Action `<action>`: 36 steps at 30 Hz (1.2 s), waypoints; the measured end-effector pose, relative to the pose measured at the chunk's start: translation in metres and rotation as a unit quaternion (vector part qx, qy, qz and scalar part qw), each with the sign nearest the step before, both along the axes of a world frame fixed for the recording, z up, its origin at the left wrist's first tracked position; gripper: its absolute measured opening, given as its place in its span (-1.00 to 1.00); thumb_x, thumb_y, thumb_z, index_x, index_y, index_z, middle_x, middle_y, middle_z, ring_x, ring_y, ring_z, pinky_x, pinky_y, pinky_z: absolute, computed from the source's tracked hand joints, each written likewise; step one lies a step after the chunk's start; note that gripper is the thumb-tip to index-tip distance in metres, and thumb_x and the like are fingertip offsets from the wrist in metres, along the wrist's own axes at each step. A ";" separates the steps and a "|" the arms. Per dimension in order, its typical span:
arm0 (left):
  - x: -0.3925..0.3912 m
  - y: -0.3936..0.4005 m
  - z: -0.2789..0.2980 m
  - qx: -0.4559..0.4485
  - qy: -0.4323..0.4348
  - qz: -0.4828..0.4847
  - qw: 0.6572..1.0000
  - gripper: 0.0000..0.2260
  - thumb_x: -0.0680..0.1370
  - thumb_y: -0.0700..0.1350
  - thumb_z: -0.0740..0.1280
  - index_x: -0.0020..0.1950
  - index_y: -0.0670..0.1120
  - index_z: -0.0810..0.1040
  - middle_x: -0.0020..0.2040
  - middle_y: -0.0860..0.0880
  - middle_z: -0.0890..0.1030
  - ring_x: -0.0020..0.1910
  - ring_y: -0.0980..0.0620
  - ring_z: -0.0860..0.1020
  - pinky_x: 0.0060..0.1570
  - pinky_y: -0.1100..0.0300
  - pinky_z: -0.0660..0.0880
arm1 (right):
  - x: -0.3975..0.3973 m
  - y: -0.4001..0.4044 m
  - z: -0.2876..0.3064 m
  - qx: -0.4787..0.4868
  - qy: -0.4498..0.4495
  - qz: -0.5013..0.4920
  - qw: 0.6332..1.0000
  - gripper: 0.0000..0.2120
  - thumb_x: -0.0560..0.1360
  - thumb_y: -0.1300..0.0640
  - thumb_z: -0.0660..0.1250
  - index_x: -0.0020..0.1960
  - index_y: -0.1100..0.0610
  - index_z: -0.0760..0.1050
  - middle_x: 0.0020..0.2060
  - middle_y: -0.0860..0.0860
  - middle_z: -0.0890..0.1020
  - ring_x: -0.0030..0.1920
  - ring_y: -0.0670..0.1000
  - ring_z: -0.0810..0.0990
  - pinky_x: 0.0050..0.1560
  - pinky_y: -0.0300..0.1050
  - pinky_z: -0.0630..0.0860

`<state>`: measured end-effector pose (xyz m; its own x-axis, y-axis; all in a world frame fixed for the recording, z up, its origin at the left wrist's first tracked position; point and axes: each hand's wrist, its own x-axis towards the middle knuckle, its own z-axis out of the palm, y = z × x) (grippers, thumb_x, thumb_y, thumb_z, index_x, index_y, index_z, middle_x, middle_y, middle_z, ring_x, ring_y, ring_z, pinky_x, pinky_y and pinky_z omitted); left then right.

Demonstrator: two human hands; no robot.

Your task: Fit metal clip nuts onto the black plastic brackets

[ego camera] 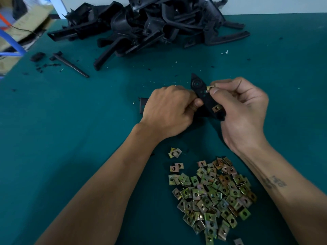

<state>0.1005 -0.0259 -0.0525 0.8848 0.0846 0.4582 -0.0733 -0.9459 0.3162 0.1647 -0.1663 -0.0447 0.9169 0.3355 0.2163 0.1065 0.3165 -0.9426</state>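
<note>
My left hand (169, 110) grips a black plastic bracket (201, 92) just above the green table. The bracket's pointed end sticks up between both hands. My right hand (242, 110) pinches a metal clip nut (210, 88) against the bracket's right edge. Another clip nut (217, 108) sits on the bracket lower down, beside my right palm. The rest of the bracket is hidden under my fingers. A loose heap of clip nuts (212, 195) lies near me between my forearms.
A big pile of black plastic brackets (146, 23) fills the far middle of the table (70, 121). A thin black rod (70, 65) and small black scraps lie at the far left. A cardboard box (23, 23) stands beyond the left edge.
</note>
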 end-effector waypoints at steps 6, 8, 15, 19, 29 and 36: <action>0.000 -0.001 -0.001 0.004 0.006 -0.015 1.000 -0.72 0.59 0.14 0.02 -0.26 0.06 0.25 -0.28 -0.05 0.55 -0.29 -0.21 0.51 -0.31 0.09 0.17 | 0.000 0.003 -0.001 0.003 -0.033 -0.055 0.998 -0.77 0.38 0.41 0.38 -0.29 0.09 0.57 -0.29 -0.08 0.66 -0.27 -0.05 0.54 -0.28 -0.18 0.47; 0.000 -0.001 -0.001 0.004 0.001 -0.016 1.000 -0.72 0.59 0.14 0.02 -0.26 0.06 0.24 -0.27 -0.07 0.55 -0.28 -0.22 0.52 -0.31 0.09 0.17 | 0.000 0.003 -0.001 -0.001 -0.047 -0.066 0.997 -0.77 0.36 0.39 0.38 -0.30 0.08 0.58 -0.30 -0.09 0.67 -0.27 -0.09 0.57 -0.27 -0.18 0.48; 0.000 -0.001 -0.001 0.000 0.006 -0.023 1.000 -0.74 0.58 0.15 0.00 -0.24 0.07 0.23 -0.24 -0.07 0.55 -0.24 -0.22 0.53 -0.30 0.08 0.19 | 0.007 0.003 -0.003 -0.018 -0.090 -0.087 0.992 -0.75 0.31 0.30 0.38 -0.36 -0.04 0.60 -0.29 -0.05 0.67 -0.21 0.01 0.62 -0.17 -0.04 0.50; 0.000 0.000 -0.001 0.004 0.007 -0.016 1.000 -0.71 0.58 0.16 -0.03 -0.24 0.05 0.24 -0.21 -0.08 0.56 -0.20 -0.23 0.54 -0.29 0.07 0.21 | 0.010 0.003 -0.008 -0.017 -0.098 -0.060 0.993 -0.73 0.35 0.33 0.41 -0.32 -0.04 0.63 -0.25 -0.05 0.68 -0.20 0.00 0.63 -0.19 -0.08 0.54; -0.001 0.004 -0.004 -0.017 0.007 0.015 1.000 -0.73 0.57 0.15 -0.02 -0.24 0.06 0.26 -0.23 -0.05 0.55 -0.23 -0.21 0.51 -0.29 0.06 0.24 | 0.007 -0.003 -0.002 0.005 0.029 0.090 0.995 -0.73 0.46 0.04 0.23 -0.22 0.09 0.68 -0.12 0.13 0.69 0.00 0.17 0.61 0.04 0.11 0.47; 0.003 0.008 0.003 -0.176 -0.117 0.178 0.961 -0.67 0.64 0.08 0.11 -0.22 -0.07 0.43 -0.20 -0.20 0.61 -0.22 -0.21 0.56 -0.28 -0.06 0.41 | 0.006 0.006 -0.005 -0.098 -0.019 0.110 0.989 -0.53 0.48 0.09 0.37 0.35 0.25 0.51 0.09 -0.04 0.66 0.09 -0.16 0.60 0.20 -0.24 0.47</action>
